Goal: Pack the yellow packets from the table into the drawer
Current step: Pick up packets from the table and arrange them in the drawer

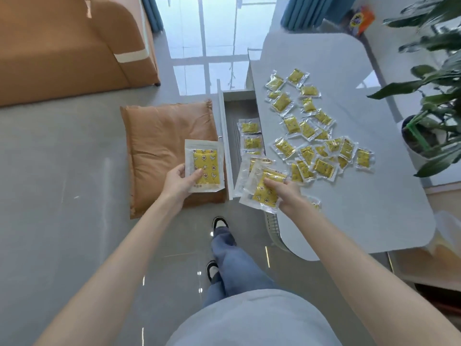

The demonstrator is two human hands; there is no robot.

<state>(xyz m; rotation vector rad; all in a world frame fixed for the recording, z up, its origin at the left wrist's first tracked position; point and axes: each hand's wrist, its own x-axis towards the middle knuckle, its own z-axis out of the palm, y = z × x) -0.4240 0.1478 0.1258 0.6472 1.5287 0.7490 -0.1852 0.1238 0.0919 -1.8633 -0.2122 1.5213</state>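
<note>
Several yellow packets (308,129) in clear wrappers lie scattered over the grey table (361,196). The drawer (228,146) stands pulled out at the table's left side, and a few packets (250,128) lie inside it. My left hand (178,182) grips one yellow packet (205,168) above the drawer's front panel and the cushion. My right hand (287,193) grips a fanned bunch of packets (265,189) at the table's left edge, over the near end of the drawer. One more packet peeks out from behind my right wrist.
An orange floor cushion (162,151) lies left of the drawer. An orange sofa (64,46) fills the far left. A potted plant (431,116) overhangs the table's right side. My legs and shoes (219,224) stand on the glossy floor below the drawer.
</note>
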